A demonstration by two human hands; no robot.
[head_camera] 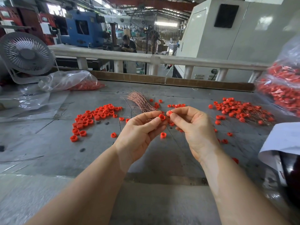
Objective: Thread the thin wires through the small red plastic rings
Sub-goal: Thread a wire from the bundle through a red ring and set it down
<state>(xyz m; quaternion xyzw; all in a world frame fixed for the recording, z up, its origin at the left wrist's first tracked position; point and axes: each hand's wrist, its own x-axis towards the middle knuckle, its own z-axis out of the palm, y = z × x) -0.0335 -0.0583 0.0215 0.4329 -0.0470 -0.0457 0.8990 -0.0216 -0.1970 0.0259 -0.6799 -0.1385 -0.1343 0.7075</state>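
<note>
Grey workbench (48, 143): left hand (139, 129) pinches 1 red ring (161, 117), right hand (191, 125) pinches another (169, 113); any wire between them could slip free.

Grey table (48, 151), scuffed and stained, with loose stock lying on it.

Left of centre: a spread of loose red rings (94, 117). Far centre: a bundle of thin copper-coloured wires (141, 101), fanned at its far end, with a few rings scattered beside it. Right: a heap of red rings with wires in them (240, 109). Near centre: single stray rings (163, 135). Far left: a white desk fan (26, 56), crumpled clear plastic sheeting (24, 98) and a clear bag of red rings (71, 82). Far right: a larger clear bag of red pieces (282, 88). Right edge: white paper (282, 137) over a dark object, unclear what.
</note>
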